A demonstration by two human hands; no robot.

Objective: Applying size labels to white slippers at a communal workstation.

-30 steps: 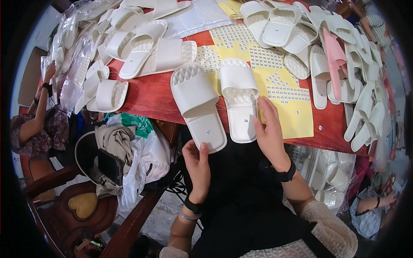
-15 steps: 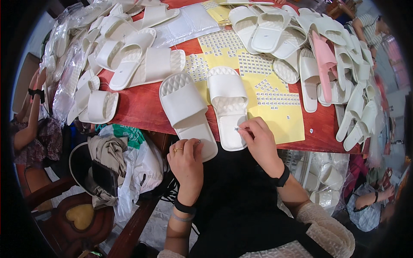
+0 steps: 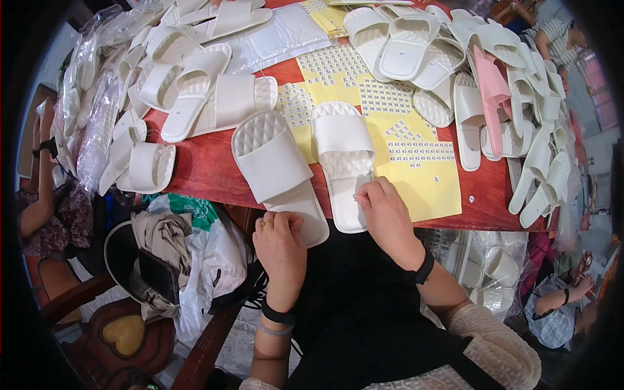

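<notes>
Two white slippers with quilted insoles lie side by side at the table's near edge, their heels toward me. Over the heel of the left slipper (image 3: 276, 162) my left hand (image 3: 279, 244) is closed, fingers curled; whatever its fingertips hold is hidden. My right hand (image 3: 387, 218) is closed in a pinch on the insole of the right slipper (image 3: 342, 156), near its heel. Its fingers cover the spot where a small printed sticker showed. Behind the slippers are yellow sheets (image 3: 426, 188) with rows of small white stickers.
White slippers (image 3: 188, 110) are heaped at left, some in clear plastic. Another pile (image 3: 409, 49) at right includes a pink slipper (image 3: 491, 94). A loose sticker (image 3: 472, 199) lies on the red table (image 3: 208, 172). Bags and a wooden chair (image 3: 107, 331) stand lower left. Other people sit at both sides.
My right fingers have moved slightly left over the small sticker on the right slipper's insole, hiding it. The left slipper has shifted a little left; my left hand stays at its heel.
</notes>
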